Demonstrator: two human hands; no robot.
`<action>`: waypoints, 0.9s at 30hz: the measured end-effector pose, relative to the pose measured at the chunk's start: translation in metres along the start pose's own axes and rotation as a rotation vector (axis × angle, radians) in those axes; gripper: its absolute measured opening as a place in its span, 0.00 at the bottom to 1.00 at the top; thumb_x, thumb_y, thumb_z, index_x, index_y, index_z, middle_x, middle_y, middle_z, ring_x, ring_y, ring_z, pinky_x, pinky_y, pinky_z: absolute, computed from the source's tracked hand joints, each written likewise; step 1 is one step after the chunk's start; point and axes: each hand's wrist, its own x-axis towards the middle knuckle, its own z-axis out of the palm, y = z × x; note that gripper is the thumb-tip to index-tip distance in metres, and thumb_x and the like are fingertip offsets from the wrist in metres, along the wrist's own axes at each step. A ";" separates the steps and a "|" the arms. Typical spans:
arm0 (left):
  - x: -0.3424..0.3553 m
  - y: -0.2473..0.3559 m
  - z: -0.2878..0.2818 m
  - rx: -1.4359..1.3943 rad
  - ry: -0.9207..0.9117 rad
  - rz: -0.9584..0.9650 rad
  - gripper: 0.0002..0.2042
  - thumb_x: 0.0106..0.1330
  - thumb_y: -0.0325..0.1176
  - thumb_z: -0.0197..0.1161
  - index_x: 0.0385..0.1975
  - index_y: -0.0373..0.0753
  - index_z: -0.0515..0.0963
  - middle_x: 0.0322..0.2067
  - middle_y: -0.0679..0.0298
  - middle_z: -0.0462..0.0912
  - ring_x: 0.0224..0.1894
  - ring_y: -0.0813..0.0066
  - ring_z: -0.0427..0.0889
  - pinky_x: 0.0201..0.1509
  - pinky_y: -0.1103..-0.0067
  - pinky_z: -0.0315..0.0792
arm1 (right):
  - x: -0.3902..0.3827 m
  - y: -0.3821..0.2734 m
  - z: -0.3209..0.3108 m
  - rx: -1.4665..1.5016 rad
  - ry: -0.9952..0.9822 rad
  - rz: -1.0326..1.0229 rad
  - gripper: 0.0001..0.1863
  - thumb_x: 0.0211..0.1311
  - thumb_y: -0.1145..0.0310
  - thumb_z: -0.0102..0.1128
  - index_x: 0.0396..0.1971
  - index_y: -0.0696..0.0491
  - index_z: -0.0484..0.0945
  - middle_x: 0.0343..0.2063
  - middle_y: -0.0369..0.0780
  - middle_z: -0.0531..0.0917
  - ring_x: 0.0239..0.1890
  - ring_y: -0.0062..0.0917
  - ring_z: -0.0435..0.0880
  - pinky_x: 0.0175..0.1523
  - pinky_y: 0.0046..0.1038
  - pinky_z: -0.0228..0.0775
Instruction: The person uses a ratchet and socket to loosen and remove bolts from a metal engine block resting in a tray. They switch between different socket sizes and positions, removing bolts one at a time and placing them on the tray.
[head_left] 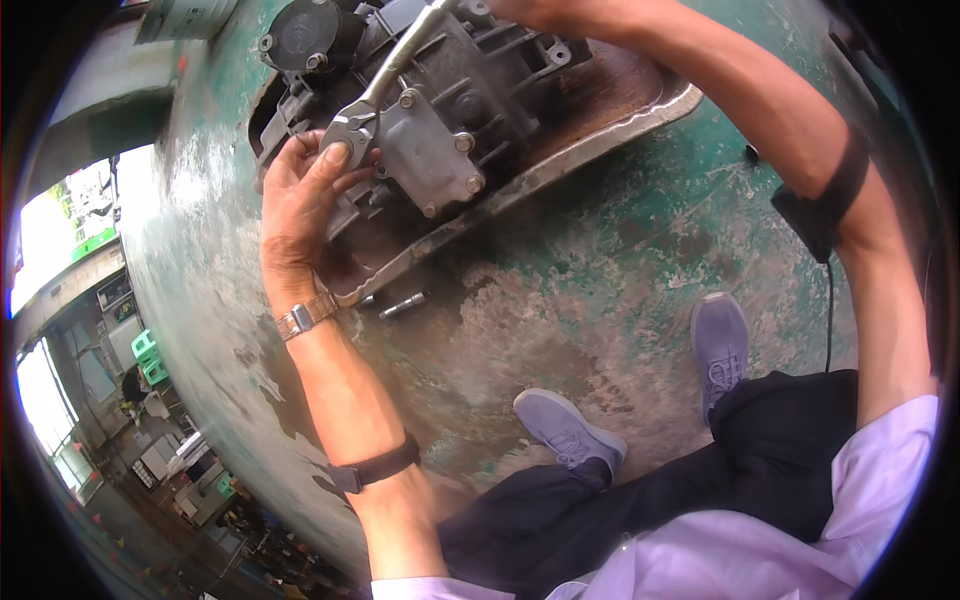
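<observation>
We have a wrench seated on a bolt of the grey gearbox housing, which lies in a rusty metal tray on the worn green floor, at the far middle of the scene.

Left hand: fingers curled around the near-left flank of the housing, thumb pressed on the wrench head, steadying it on the fastener. Right hand: at the far edge, mostly cut off; it seems to grip the far end of the wrench handle, but we cannot tell how the fingers close.

Doing the step well, in our judgement:
- keep the thumb pushing the head square onto the bolt so it does not ride off the corners
- pull the handle in a smooth arc, no jerking; a slip would throw the left fingers against the cast ribs
- keep the housing from rocking in the tray while force goes on

Look of the housing: dull grey casting, ribbed, with a flat cover plate held by several bolts; a round dark part sits at its far-left end. Surfaces look oily and dusty. Two small loose bolts or pins lie on the floor just near of the tray rim

Our grey shoes stand near, well apart from the tray
</observation>
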 end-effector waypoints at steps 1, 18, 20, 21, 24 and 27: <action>0.001 0.000 -0.002 -0.006 -0.010 -0.013 0.19 0.63 0.31 0.65 0.47 0.26 0.69 0.41 0.52 0.81 0.44 0.61 0.84 0.50 0.68 0.79 | -0.011 -0.007 0.000 0.099 -0.371 0.094 0.07 0.52 0.72 0.55 0.30 0.55 0.80 0.29 0.45 0.82 0.33 0.35 0.82 0.38 0.34 0.74; 0.000 -0.005 -0.013 -0.042 -0.065 -0.045 0.19 0.64 0.33 0.66 0.48 0.28 0.69 0.46 0.49 0.80 0.49 0.57 0.82 0.57 0.70 0.76 | -0.078 -0.217 0.026 1.801 -1.329 0.747 0.39 0.54 0.52 0.68 0.59 0.64 0.68 0.53 0.51 0.77 0.56 0.33 0.76 0.58 0.33 0.70; 0.002 -0.008 -0.014 -0.033 -0.042 -0.038 0.18 0.65 0.33 0.65 0.48 0.29 0.69 0.46 0.50 0.80 0.49 0.57 0.82 0.56 0.69 0.76 | -0.089 -0.186 0.013 1.707 -1.328 0.703 0.36 0.55 0.52 0.67 0.55 0.63 0.72 0.49 0.49 0.80 0.52 0.30 0.78 0.57 0.32 0.70; 0.002 -0.009 -0.014 -0.021 -0.023 -0.035 0.18 0.65 0.32 0.65 0.48 0.29 0.69 0.46 0.50 0.80 0.49 0.57 0.82 0.56 0.69 0.77 | -0.091 -0.166 0.007 1.623 -1.402 0.631 0.32 0.55 0.51 0.67 0.51 0.63 0.75 0.44 0.47 0.82 0.48 0.29 0.80 0.54 0.32 0.72; 0.002 -0.013 -0.015 -0.034 0.002 -0.007 0.18 0.64 0.32 0.65 0.48 0.29 0.69 0.43 0.54 0.80 0.45 0.66 0.82 0.53 0.69 0.78 | -0.077 -0.091 -0.014 1.286 -1.562 0.534 0.26 0.55 0.51 0.68 0.37 0.62 0.80 0.31 0.41 0.85 0.35 0.25 0.84 0.45 0.30 0.76; -0.001 -0.013 -0.012 -0.045 -0.003 0.015 0.18 0.64 0.31 0.65 0.47 0.29 0.69 0.41 0.55 0.81 0.43 0.68 0.83 0.51 0.67 0.79 | -0.035 -0.032 -0.035 0.737 -1.026 0.490 0.17 0.52 0.61 0.66 0.35 0.59 0.82 0.24 0.41 0.84 0.27 0.27 0.84 0.36 0.30 0.77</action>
